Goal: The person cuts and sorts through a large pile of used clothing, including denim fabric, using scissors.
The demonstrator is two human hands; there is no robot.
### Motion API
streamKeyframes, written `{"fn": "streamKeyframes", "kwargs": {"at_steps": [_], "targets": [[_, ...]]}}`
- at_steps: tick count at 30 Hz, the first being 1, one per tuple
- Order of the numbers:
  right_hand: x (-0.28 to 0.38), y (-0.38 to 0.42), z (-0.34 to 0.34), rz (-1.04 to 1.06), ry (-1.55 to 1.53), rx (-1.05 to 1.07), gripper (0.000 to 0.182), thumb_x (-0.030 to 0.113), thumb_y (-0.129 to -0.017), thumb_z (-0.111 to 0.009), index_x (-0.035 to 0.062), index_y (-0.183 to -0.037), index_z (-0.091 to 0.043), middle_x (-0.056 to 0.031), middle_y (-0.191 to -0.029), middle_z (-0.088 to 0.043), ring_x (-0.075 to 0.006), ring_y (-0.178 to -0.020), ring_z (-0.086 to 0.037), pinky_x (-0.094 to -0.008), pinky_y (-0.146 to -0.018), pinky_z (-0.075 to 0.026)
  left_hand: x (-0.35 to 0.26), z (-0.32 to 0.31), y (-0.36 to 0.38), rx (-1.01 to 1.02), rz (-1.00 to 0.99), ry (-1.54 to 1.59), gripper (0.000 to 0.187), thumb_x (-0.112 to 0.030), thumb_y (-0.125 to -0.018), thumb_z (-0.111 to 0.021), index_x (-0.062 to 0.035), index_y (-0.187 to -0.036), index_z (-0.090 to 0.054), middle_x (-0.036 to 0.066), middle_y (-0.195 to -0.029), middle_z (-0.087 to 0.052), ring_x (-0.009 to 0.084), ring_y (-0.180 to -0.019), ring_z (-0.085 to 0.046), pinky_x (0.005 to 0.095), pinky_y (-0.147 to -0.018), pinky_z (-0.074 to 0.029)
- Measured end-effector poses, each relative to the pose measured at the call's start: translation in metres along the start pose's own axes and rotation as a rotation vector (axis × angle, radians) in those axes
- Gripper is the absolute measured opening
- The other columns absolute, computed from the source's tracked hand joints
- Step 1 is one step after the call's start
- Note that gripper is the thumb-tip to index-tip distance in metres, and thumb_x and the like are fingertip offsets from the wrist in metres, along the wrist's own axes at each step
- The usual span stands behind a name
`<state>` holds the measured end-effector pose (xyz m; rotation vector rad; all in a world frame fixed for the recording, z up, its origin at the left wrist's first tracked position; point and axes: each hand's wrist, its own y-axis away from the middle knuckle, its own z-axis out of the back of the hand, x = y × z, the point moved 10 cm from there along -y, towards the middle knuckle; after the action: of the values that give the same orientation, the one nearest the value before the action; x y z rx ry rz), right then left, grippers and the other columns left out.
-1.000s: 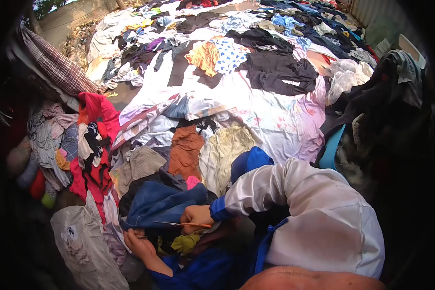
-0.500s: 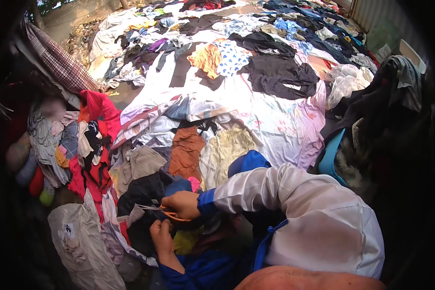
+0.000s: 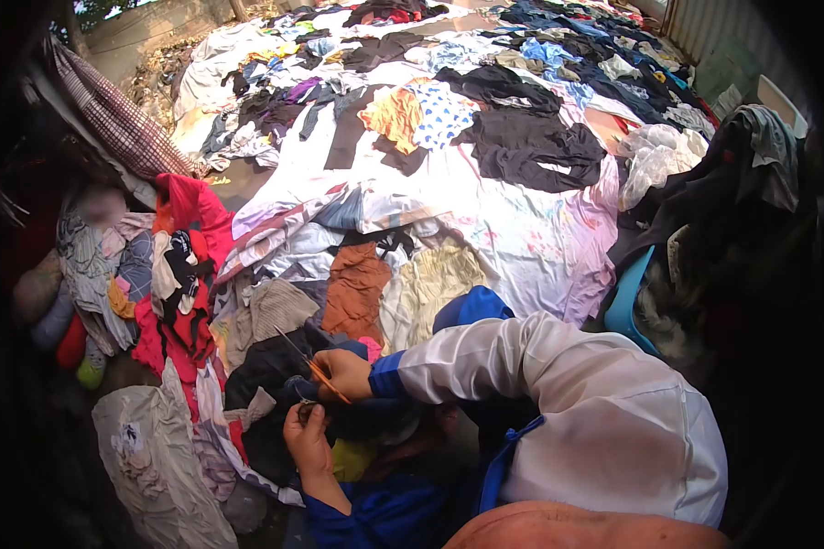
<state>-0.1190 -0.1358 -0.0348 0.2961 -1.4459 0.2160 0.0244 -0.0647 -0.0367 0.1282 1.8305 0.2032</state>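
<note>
My right hand [image 3: 348,373], at the end of a white sleeve with a blue cuff, is closed around orange-handled scissors [image 3: 319,371]. Their blades point up and left, over dark cloth. Just below, my left hand [image 3: 309,446] pinches an edge of a dark garment [image 3: 270,371] between thumb and fingers. The rest of that garment is bunched to the left of both hands. Under my right forearm, part of the dark cloth is hidden.
Beyond my hands lie a rust-brown garment [image 3: 355,291] and a cream one [image 3: 441,282]. Red cloth [image 3: 197,215] and a grey-beige cloth [image 3: 156,457] are at the left. Many clothes cover the ground ahead. A blue plastic edge [image 3: 624,302] stands at right.
The scissors have swung from pointing left across the dark cloth to pointing up and left. My right hand has shifted slightly up and left; my left hand keeps its pinch.
</note>
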Motion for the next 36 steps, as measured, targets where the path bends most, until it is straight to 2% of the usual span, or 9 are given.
{"fn": "streamKeyframes", "kwargs": {"at_steps": [4, 7, 10, 13, 16, 19, 24, 28, 36], "targets": [[0.005, 0.006, 0.006, 0.007, -0.027, -0.07, 0.03, 0.016, -0.068, -0.075, 0.0021, -0.092, -0.062, -0.0097, -0.08, -0.066, -0.0192, -0.074, -0.064, -0.0326, -0.066, -0.05, 0.013, 0.005, -0.006, -0.096, -0.099, 0.094, 0.01, -0.008, -0.095, -0.066, -0.0078, -0.103, -0.06, -0.001, -0.094, -0.061, 0.0102, -0.087, -0.059, 0.0279, -0.079, -0.049], [0.009, 0.007, 0.007, 0.029, -0.037, -0.088, 0.028, 0.015, -0.07, -0.074, 0.0021, -0.092, -0.061, -0.0093, -0.079, -0.065, -0.0187, -0.074, -0.063, -0.0322, -0.066, -0.05, 0.012, 0.005, -0.003, -0.256, -0.167, 0.153, 0.012, -0.009, -0.094, -0.067, -0.0048, -0.103, -0.061, 0.0, -0.094, -0.062, 0.0107, -0.082, -0.059, 0.0243, -0.075, -0.047], [0.012, 0.011, 0.005, 0.037, -0.065, -0.115, 0.027, 0.015, -0.072, -0.074, 0.002, -0.092, -0.061, -0.009, -0.078, -0.064, -0.0177, -0.073, -0.062, -0.0321, -0.065, -0.05, 0.014, -0.002, 0.002, -0.356, -0.098, 0.252, 0.014, -0.013, -0.096, -0.066, -0.0037, -0.106, -0.062, 0.002, -0.097, -0.064, 0.0128, -0.086, -0.061, 0.0262, -0.077, -0.048], [0.007, 0.012, 0.002, 0.041, -0.1, -0.124, 0.027, 0.014, -0.072, -0.073, 0.0018, -0.093, -0.06, -0.0086, -0.077, -0.063, -0.016, -0.071, -0.061, -0.0315, -0.063, -0.049, 0.014, 0.0, 0.002, -0.389, -0.152, 0.21, 0.017, -0.017, -0.097, -0.066, -0.001, -0.102, -0.066, 0.005, -0.097, -0.066, 0.0146, -0.09, -0.062, 0.0297, -0.078, -0.05], [0.01, 0.013, 0.004, 0.047, -0.133, -0.144, 0.027, 0.013, -0.073, -0.073, 0.0015, -0.093, -0.058, -0.0084, -0.076, -0.062, -0.0148, -0.068, -0.06, -0.0306, -0.06, -0.049, -0.02, 0.001, 0.013, -0.521, -0.391, -0.479, 0.018, -0.016, -0.095, -0.067, 0.0022, -0.095, -0.068, 0.009, -0.093, -0.067, 0.0195, -0.088, -0.063, 0.0335, -0.079, -0.05], [0.02, 0.015, 0.013, 0.068, -0.14, -0.18, 0.027, 0.013, -0.074, -0.073, 0.0011, -0.093, -0.057, -0.0082, -0.075, -0.061, -0.0143, -0.066, -0.06, -0.0301, -0.057, -0.048, -0.059, -0.035, 0.029, -0.499, -0.739, -0.834, 0.016, -0.011, -0.092, -0.068, 0.0049, -0.093, -0.068, 0.013, -0.092, -0.067, 0.026, -0.085, -0.064, 0.0367, -0.079, -0.05], [0.018, 0.016, 0.017, 0.05, -0.094, -0.184, 0.028, 0.013, -0.075, -0.073, 0.0001, -0.094, -0.057, -0.009, -0.075, -0.062, -0.0149, -0.067, -0.06, -0.0314, -0.057, -0.048, -0.059, -0.035, 0.017, -0.377, -0.653, -0.857, 0.011, -0.005, -0.089, -0.066, 0.0057, -0.093, -0.068, 0.016, -0.091, -0.067, 0.031, -0.083, -0.064, 0.0394, -0.079, -0.05], [0.024, 0.017, 0.019, 0.11, -0.002, -0.193, 0.028, 0.013, -0.075, -0.073, 0.0002, -0.094, -0.056, -0.0116, -0.076, -0.062, -0.0197, -0.069, -0.061, -0.0344, -0.06, -0.048, -0.06, -0.041, 0.015, -0.31, -0.688, -0.961, 0.01, -0.004, -0.087, -0.067, 0.0055, -0.091, -0.068, 0.017, -0.089, -0.066, 0.0338, -0.082, -0.064, 0.0396, -0.077, -0.051], [0.03, 0.024, 0.014, 0.138, 0.085, -0.17, 0.03, 0.014, -0.075, -0.073, 0.0014, -0.096, -0.056, -0.014, -0.076, -0.062, -0.0272, -0.071, -0.064, -0.0376, -0.063, -0.047, -0.053, -0.03, 0.007, -0.222, -0.559, -0.944, 0.01, -0.004, -0.084, -0.068, 0.0053, -0.089, -0.068, 0.018, -0.085, -0.066, 0.0341, -0.078, -0.065, 0.0397, -0.073, -0.05]]}}
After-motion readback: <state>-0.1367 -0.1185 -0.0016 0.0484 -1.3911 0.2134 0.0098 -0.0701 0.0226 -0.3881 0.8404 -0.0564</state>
